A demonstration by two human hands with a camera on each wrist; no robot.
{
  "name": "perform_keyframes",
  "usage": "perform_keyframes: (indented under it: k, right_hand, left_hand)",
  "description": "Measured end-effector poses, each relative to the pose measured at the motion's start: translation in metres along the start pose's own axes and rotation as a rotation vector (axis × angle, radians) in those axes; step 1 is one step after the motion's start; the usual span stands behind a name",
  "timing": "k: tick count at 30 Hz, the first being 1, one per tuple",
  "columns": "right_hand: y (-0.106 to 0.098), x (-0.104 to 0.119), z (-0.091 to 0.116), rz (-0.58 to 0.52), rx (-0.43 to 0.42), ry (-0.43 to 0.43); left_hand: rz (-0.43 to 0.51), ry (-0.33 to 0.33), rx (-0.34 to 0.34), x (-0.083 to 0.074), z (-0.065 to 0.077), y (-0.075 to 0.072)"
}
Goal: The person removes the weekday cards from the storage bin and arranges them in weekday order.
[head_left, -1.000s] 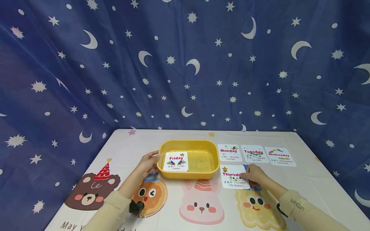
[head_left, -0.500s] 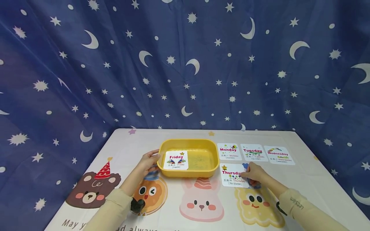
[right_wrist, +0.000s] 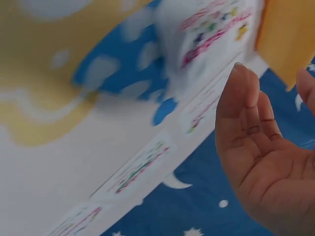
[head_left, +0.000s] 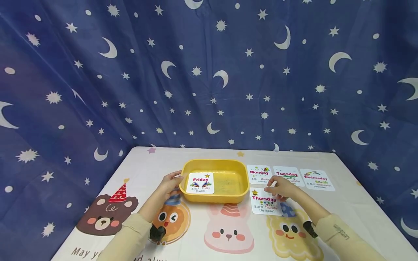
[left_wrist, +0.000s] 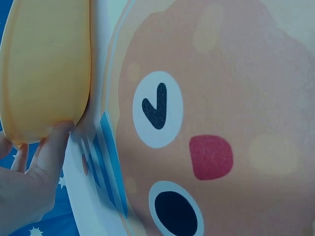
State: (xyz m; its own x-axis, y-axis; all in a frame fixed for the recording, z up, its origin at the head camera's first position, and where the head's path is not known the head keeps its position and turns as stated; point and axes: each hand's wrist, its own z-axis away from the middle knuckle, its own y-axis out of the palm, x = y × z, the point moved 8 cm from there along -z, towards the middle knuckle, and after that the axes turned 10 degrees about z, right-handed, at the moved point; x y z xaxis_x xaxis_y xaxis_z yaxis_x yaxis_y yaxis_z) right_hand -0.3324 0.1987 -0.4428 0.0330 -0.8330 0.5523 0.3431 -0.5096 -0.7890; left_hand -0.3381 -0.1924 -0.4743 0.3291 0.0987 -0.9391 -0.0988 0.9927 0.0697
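My left hand (head_left: 169,184) grips the left end of a yellow plastic tray (head_left: 213,199). In the left wrist view its fingers (left_wrist: 58,140) lie against the tray's end wall. The Friday card (head_left: 200,183) lies inside the tray, on its left side. Just right of the tray, the Thursday card (head_left: 263,210) lies face up on the table. My right hand (head_left: 283,187) hovers over that card's upper right corner, holding nothing. In the right wrist view thumb and fingers are apart. Behind it lie the Monday card (head_left: 256,173) and the Tuesday card (head_left: 286,173), partly covered by the hand.
The Wednesday card (head_left: 316,180) lies at the right end of the back row. Cartoon animals, including a bear (head_left: 106,215) and a rabbit (head_left: 228,235), are printed on the tablecloth. A blue curtain (head_left: 209,72) with stars and moons hangs behind the table's back edge.
My right hand has let go of the Thursday card and risen up and back from it. The card stays beside the tray. My left hand keeps its place on the tray.
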Motion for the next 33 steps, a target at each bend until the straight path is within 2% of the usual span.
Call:
perform_keyframes:
  k: [4,12,17,22,27,33]
  right_hand:
    - [0.003,0.019,-0.003,0.0,-0.011,-0.045]
    - [-0.001,0.08,-0.011,-0.041,-0.072,-0.222]
    - [0.005,0.105,-0.016,-0.065,-0.088,-0.262]
    - [0.019,0.12,-0.024,-0.08,-0.099,-0.258]
    - [0.036,0.132,-0.043,-0.105,-0.086,-0.228]
    - [0.055,0.147,-0.06,-0.021,-0.092,-0.22]
  left_hand:
    - [0.001,-0.005,0.005,0.002,-0.002,0.0]
    - [-0.012,-0.001,-0.01,0.002,-0.005,-0.003]
    - [-0.02,0.01,0.006,-0.001,-0.005,0.001]
    - [-0.02,0.005,0.01,0.0,-0.004,0.001]
    - [-0.027,-0.006,0.007,0.0,-0.002,0.0]
    - [-0.027,-0.007,-0.001,0.001,-0.003,-0.001]
